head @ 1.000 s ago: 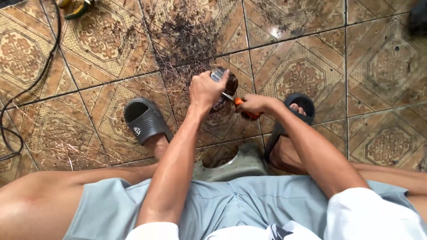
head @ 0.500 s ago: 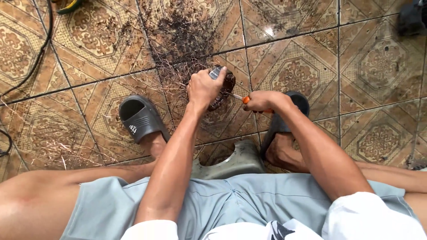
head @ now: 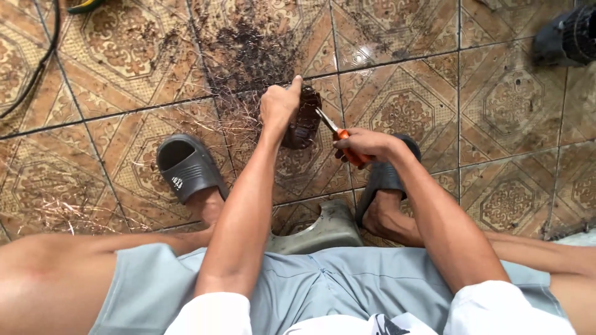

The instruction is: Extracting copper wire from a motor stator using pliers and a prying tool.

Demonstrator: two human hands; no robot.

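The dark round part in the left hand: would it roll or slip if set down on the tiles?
The dark round part looks cylindrical, so it could roll if laid on its side. Its grimy surface may be slippery; the left hand grips it from above. It seems rigid, since the orange-handled tool in the right hand works against it.

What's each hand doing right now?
Left hand: closed on a dark round part.
Right hand: closed on an orange-handled tool.
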